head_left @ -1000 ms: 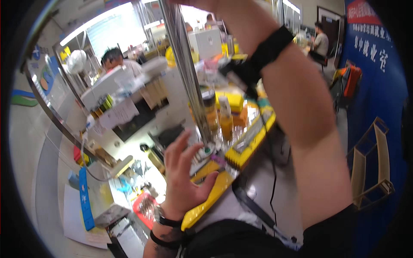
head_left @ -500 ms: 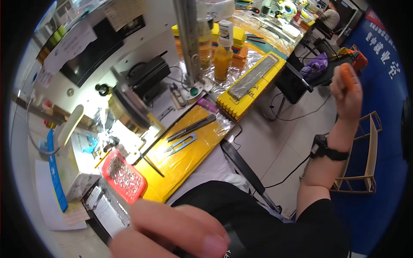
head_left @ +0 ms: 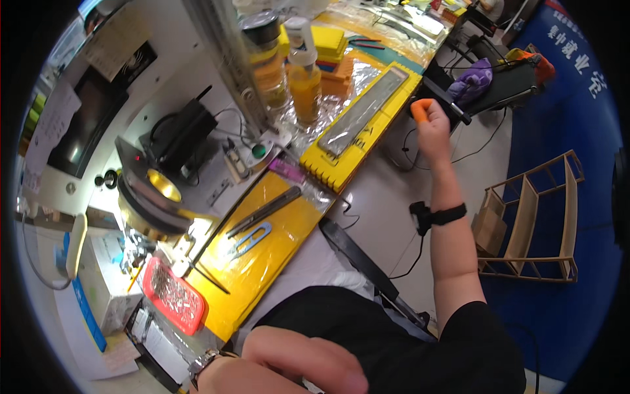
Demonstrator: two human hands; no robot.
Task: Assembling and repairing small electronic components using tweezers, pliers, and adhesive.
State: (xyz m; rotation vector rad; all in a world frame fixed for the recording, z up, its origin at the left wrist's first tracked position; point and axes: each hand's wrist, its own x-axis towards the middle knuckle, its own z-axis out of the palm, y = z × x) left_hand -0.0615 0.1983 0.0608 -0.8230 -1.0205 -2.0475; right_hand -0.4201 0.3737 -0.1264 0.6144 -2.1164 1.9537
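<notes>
My left hand, a metal watch on its wrist, is curled in front of my black shirt. The lower edge cuts it off, and whatever its fingers may hold is hidden. Out to the right stretches my right arm, a black strap with a cable around its wrist. My right hand is closed, with an orange cover on one bent finger; I cannot make out anything inside. It appears in front of the floor beside the bench. Blue thread snips and a dark slim tool lie on the yellow bench surface.
A red tray of small metallic bits sits left of the yellow surface, near a lit round device. Farther along are a grey bar on a yellow board and an orange-liquid bottle. A wooden rack stands right.
My right hand has moved left and slightly down in the picture, its arm straighter. My left hand has shifted right and lower, bringing the watch into view. The whole view has turned slightly.
</notes>
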